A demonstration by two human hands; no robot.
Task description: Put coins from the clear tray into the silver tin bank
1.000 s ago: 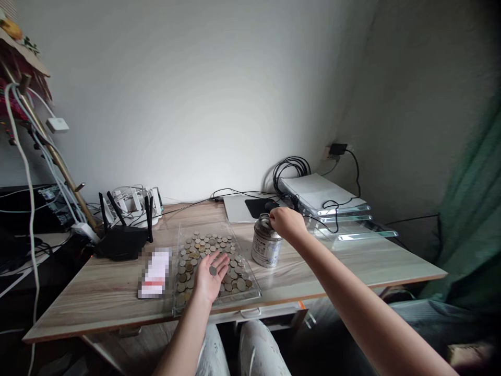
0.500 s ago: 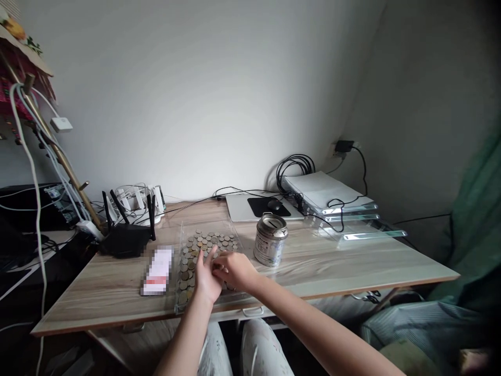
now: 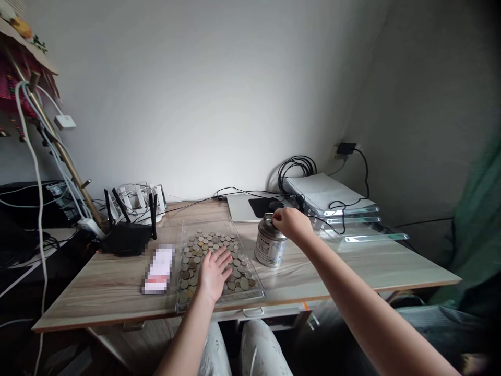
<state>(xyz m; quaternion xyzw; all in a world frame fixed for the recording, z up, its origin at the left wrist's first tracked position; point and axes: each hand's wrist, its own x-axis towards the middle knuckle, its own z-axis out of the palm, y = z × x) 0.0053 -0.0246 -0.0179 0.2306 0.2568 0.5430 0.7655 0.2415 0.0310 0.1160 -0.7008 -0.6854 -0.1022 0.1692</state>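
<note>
A clear, shallow tray (image 3: pixel 263 293) lies on the desk with many loose coins (image 3: pixel 193 250) spread across it, silver-coloured and some yellowish. Over the tray, my left hand (image 3: pixel 213 274) is palm up with its fingers spread; I see nothing distinct in the palm. To the right stands an upright metal tin (image 3: pixel 269 248) with printed sides and a lid. My right hand (image 3: pixel 289 222) is at the top of this tin, fingers pinched together over the lid. Whatever lies between those fingertips is hidden, and the hand covers much of the lid.
Left of the tray are a phone (image 3: pixel 159 270) with a blurred screen and a black router (image 3: pixel 127 237). Behind the tin lie a closed silver laptop (image 3: pixel 238 209) and a black mouse pad (image 3: pixel 258 207). Clear stacked trays (image 3: pixel 332 196) and cables (image 3: pixel 295 167) occupy the right rear.
My right hand has moved from beside my left palm, over the coins, rightward to the tin's lid. My left hand stays above the tray, its fingers now spread.
</note>
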